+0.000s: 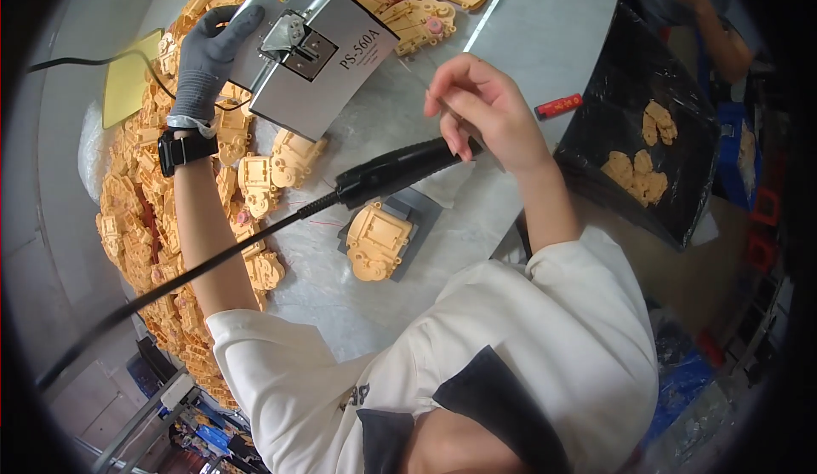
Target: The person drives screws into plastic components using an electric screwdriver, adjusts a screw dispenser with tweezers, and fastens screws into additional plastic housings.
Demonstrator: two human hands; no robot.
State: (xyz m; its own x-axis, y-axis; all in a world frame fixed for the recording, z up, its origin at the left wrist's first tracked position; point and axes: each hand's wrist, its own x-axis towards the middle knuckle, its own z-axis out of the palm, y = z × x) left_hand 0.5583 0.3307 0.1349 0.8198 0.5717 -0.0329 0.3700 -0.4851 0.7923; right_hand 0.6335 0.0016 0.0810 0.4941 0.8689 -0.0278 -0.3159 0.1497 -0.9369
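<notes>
My left hand (213, 53), in a grey knitted glove, grips the left edge of a silver box-shaped machine (353, 91) with a metal mechanism on its face. My bare right hand (481, 104) is raised over the table, thumb and fingers drawn together. Whatever lies between those fingertips is too small to make out. Just below them hangs a black cylindrical power tool (396, 172) on a coiled-sleeve cable; its far end passes near my right fingers. Beneath the tool, a yellow-tan plastic housing (379, 240) rests on a dark grey block (421, 214).
Many similar tan housings (145, 210) are heaped along the table's left side, others (417, 23) behind the machine. A red cylinder (559, 105) lies near the right edge. Beyond it, a black-lined bin (596, 125) holds several tan parts. Another person's arm (715, 36) shows at upper right.
</notes>
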